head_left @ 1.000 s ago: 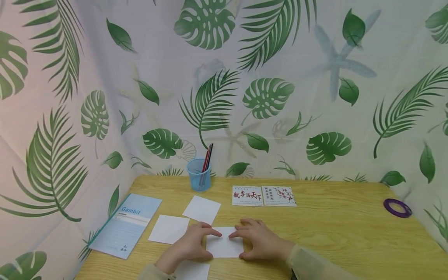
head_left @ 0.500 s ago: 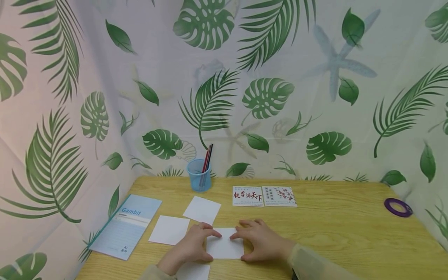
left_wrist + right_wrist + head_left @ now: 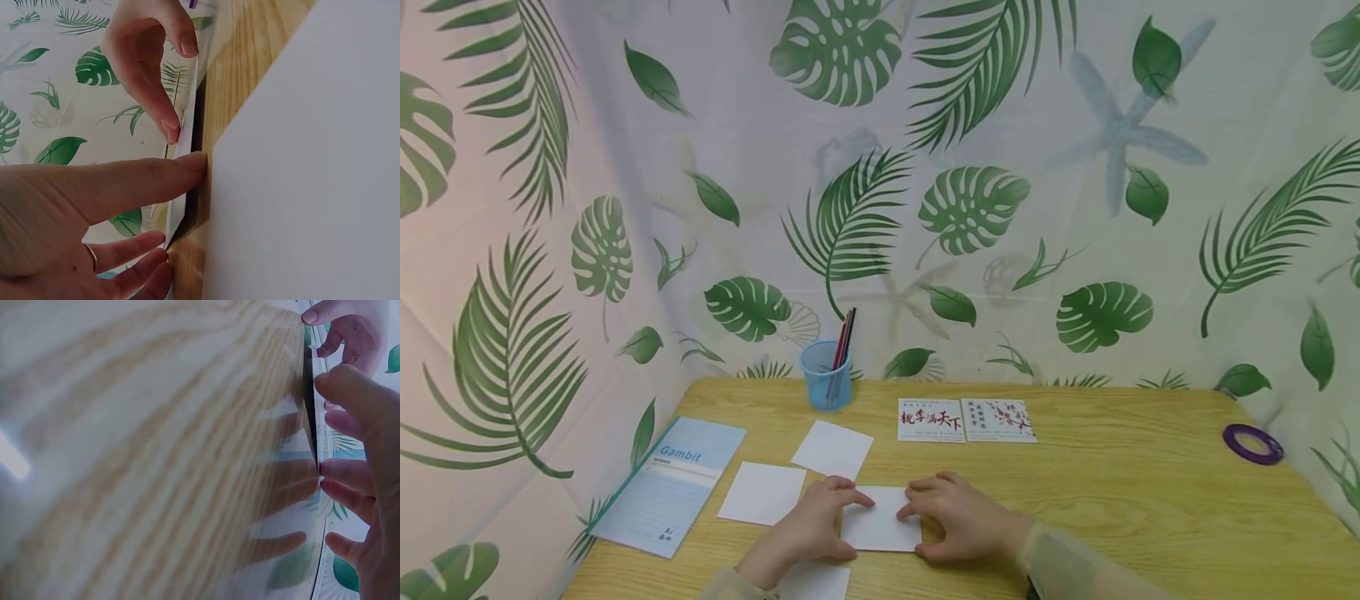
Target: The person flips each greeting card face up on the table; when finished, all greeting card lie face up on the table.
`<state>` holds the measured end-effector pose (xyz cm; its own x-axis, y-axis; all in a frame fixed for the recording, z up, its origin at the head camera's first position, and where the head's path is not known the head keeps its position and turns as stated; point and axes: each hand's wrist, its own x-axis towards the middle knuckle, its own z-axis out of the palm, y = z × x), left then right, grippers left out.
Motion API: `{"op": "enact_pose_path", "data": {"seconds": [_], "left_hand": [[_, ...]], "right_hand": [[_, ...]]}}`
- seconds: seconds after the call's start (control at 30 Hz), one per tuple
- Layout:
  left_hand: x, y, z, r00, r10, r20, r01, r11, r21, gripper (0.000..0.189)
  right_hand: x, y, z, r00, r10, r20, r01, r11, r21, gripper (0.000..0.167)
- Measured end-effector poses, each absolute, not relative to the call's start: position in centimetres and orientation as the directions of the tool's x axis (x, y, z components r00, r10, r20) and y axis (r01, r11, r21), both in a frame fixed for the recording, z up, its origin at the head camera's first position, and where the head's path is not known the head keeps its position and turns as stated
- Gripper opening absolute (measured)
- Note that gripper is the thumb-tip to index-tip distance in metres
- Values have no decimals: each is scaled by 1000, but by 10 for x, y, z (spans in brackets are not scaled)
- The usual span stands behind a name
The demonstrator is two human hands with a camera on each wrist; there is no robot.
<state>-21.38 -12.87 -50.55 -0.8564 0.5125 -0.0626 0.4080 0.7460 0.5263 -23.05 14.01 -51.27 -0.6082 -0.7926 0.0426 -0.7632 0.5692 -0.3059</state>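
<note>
White card (image 3: 880, 529), blank on top, toward the front side of the worktop (image 3: 1112, 500), nearer the left edge than the right. In both wrist views, a dark gap beneath, so apparently raised slightly; cannot tell whether wholly off the wood. Left hand (image 3: 811, 521) on the left side, thumb at the near left corner, forefinger over the top. Right hand (image 3: 958, 518) mirrored, thumb at the near right corner, fingertips on the upper face. Both hands moderately spread, holding the same card.

Step in hand, by the look of it: steadying and aligning a single card, not yet released. For the next move, probably a need for even pressure on both sides, a level lowering if raised, and a clean letting-go without dragging. Caution also for the first blank card (image 3: 762, 493) and second blank card (image 3: 832, 449), close by toward the left edge, and for the third blank card (image 3: 816, 582), partly hidden by the left forearm. Near the far edge, well apart: two printed cards (image 3: 929, 419), side by side.
</note>
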Motion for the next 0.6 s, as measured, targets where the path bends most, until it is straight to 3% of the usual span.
{"op": "enact_pose_path", "data": {"seconds": [0.6], "left_hand": [[-214, -133, -504, -834, 547, -80, 434, 737, 519, 53]], "right_hand": [[-231, 142, -513, -613, -790, 29, -743, 563, -363, 39]]}}
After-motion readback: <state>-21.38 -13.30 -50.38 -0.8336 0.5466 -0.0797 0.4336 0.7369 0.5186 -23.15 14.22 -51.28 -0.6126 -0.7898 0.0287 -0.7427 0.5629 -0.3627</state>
